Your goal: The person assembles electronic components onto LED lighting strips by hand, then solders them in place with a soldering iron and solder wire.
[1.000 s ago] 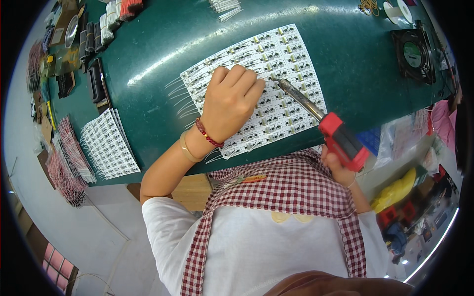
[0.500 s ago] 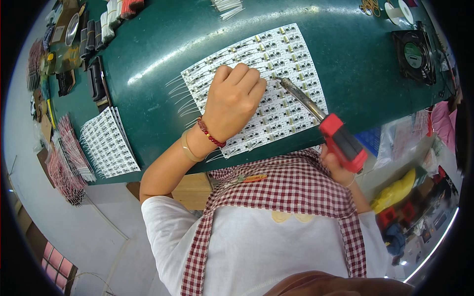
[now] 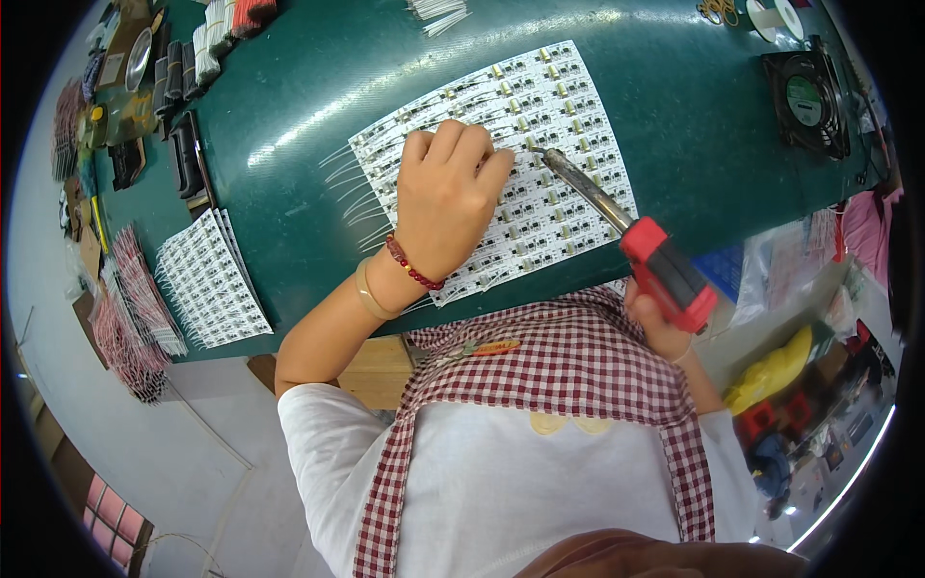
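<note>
Left hand [image 3: 446, 207] lies curled, palm down, on the board panel [image 3: 501, 164], grasping nothing. Right hand [image 3: 660, 332] grips the soldering iron [image 3: 626, 236], tip on the panel, on the green bench [image 3: 674, 116].

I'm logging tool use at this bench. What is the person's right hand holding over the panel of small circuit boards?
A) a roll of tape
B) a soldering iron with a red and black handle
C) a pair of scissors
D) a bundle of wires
B: the right hand grips a soldering iron whose metal tip reaches the white panel of circuit boards.
</note>
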Demonstrator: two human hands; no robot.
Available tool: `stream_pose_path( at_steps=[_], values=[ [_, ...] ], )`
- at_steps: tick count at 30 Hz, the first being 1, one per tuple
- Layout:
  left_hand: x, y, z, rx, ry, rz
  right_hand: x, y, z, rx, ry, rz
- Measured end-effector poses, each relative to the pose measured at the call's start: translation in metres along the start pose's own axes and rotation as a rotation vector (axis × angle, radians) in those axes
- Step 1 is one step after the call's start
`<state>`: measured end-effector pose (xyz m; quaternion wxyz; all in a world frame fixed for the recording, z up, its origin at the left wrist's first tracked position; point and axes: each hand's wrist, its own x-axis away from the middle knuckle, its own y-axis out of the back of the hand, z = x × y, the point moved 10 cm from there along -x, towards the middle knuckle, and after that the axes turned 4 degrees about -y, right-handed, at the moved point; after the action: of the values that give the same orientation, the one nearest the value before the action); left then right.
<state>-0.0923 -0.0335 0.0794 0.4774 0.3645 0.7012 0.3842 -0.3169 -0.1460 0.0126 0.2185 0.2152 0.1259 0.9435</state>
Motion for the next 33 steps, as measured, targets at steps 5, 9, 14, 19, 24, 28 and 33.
stream_pose_path(
  at_steps=[5, 9, 14, 19, 24, 28, 33],
  values=[
    [0.003, -0.005, 0.004, 0.031, 0.034, 0.036, -0.002, -0.005, 0.002, 0.008, 0.031, -0.001],
    [0.004, -0.004, 0.0, 0.049, -0.003, 0.021, -0.004, -0.007, 0.018, 0.123, 0.143, -0.02],
    [0.002, -0.004, -0.001, 0.043, -0.019, 0.026, -0.004, -0.005, 0.03, 0.18, 0.208, -0.033],
    [0.002, -0.005, -0.001, 0.039, -0.026, 0.003, -0.01, -0.007, 0.047, 0.259, 0.304, -0.047],
    [0.002, -0.005, -0.001, 0.035, -0.022, 0.016, -0.005, -0.001, 0.031, 0.218, 0.209, -0.065],
    [0.002, -0.005, -0.001, -0.004, -0.026, 0.032, 0.001, 0.005, 0.027, 0.136, 0.195, -0.082],
    [0.002, -0.001, -0.005, -0.015, -0.04, -0.004, 0.0, 0.006, 0.015, -0.14, 0.088, -0.051]
  ],
)
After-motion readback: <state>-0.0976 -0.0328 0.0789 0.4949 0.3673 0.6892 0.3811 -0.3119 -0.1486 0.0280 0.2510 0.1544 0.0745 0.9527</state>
